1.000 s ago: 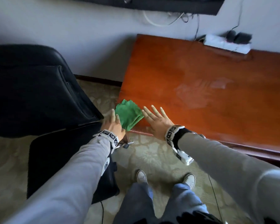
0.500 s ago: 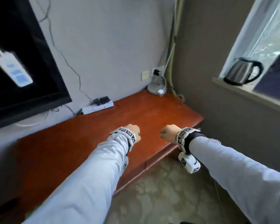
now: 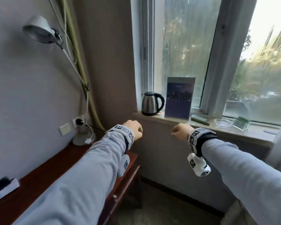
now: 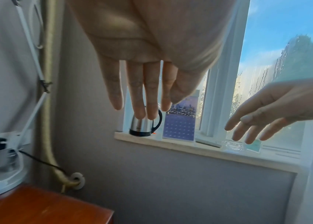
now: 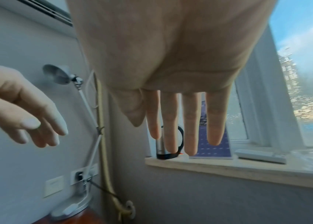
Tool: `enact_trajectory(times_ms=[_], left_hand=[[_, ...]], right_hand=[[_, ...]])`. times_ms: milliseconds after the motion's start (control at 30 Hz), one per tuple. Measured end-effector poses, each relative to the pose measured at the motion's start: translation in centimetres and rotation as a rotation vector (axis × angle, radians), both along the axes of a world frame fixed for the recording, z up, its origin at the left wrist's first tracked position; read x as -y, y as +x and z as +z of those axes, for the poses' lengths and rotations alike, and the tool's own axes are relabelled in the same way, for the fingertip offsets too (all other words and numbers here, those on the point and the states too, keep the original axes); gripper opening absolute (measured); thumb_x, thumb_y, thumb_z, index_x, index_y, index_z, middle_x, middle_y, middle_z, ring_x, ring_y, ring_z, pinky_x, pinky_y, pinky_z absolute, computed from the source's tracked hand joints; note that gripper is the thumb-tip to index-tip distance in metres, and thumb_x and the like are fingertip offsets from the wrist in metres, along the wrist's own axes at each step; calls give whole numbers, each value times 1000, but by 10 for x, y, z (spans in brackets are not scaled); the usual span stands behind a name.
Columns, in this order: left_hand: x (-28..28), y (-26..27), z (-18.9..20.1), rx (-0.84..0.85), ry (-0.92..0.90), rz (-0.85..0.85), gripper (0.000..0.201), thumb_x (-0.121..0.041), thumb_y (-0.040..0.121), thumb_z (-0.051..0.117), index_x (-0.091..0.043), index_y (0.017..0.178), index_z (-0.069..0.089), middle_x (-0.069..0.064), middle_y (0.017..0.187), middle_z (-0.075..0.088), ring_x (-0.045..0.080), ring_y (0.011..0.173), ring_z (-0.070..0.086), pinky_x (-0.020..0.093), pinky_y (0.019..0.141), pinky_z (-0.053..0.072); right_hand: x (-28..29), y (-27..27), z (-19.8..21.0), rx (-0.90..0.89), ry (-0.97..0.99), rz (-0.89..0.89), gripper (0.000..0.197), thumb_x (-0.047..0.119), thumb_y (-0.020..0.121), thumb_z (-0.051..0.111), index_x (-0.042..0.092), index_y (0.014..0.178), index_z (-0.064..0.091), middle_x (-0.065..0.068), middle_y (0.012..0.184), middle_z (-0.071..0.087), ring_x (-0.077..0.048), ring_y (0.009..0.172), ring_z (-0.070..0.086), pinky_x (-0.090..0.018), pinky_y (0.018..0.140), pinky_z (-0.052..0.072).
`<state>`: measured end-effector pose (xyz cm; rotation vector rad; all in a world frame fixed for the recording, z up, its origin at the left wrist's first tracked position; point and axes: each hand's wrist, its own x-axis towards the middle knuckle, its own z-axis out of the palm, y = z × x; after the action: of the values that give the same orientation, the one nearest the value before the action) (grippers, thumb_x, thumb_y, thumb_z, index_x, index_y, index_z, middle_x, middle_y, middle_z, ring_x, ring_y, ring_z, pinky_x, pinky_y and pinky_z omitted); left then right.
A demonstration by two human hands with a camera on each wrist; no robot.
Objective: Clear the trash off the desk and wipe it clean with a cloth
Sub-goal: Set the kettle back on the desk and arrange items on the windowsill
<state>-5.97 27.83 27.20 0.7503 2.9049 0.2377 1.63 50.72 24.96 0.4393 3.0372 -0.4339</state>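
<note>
Both of my hands hang in the air in front of the window wall and hold nothing. In the head view my left hand [image 3: 134, 130] is above the right end of the red-brown wooden desk [image 3: 47, 172], and my right hand [image 3: 180, 131] is past the desk's end, below the sill. The wrist views show straight, slightly spread fingers on the left hand [image 4: 142, 91] and the right hand [image 5: 180, 109]. Only a bare corner of the desk [image 4: 36, 207] shows there. No cloth and no trash are in view.
A desk lamp [image 3: 37, 30] stands with its base [image 3: 83, 138] at the desk's far right corner by wall sockets. A power strip [image 3: 3, 187] lies at the left. The window sill [image 3: 169, 119] carries a steel kettle [image 3: 151, 103], a calendar card [image 3: 178, 98], a remote and glass dishes.
The view has swung from the desk's left end, where the hands lay by a green cloth, to its right end and the window. Both hands have lifted off and hold nothing.
</note>
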Motion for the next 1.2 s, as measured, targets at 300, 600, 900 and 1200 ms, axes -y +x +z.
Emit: enact_trajectory(times_ms=[300, 600, 900, 1200], left_hand=[[-131, -80, 22, -41, 65, -44, 37, -30, 83, 55, -28, 117, 69, 3, 114, 70, 27, 102, 65, 36, 93, 53], [-225, -201, 38, -90, 215, -53, 24, -24, 86, 52, -15, 101, 67, 8, 99, 69, 28, 87, 62, 31, 78, 50], [-300, -307, 22, -1, 373, -3, 52, -21, 90, 56, -11, 140, 47, 14, 130, 60, 32, 115, 58, 32, 87, 44], [-331, -348, -17, 77, 480, 103, 39, -22, 90, 55, -16, 128, 58, 12, 126, 63, 34, 117, 56, 34, 97, 44]], right_hand=[[-131, -57, 9, -13, -41, -205, 20, 22, 88, 58, 17, 99, 74, -9, 105, 69, -29, 99, 64, -26, 80, 46], [-199, -163, 35, -131, -45, -352, 29, 18, 85, 51, 9, 107, 68, -14, 112, 66, -34, 105, 61, -35, 88, 51], [-250, -253, 21, -144, -98, -515, 45, 23, 89, 53, 10, 132, 50, -20, 125, 59, -36, 107, 60, -36, 86, 49], [-264, -304, -11, 5, -112, -399, 16, 18, 85, 51, 6, 81, 61, -16, 87, 65, -29, 76, 62, -30, 69, 51]])
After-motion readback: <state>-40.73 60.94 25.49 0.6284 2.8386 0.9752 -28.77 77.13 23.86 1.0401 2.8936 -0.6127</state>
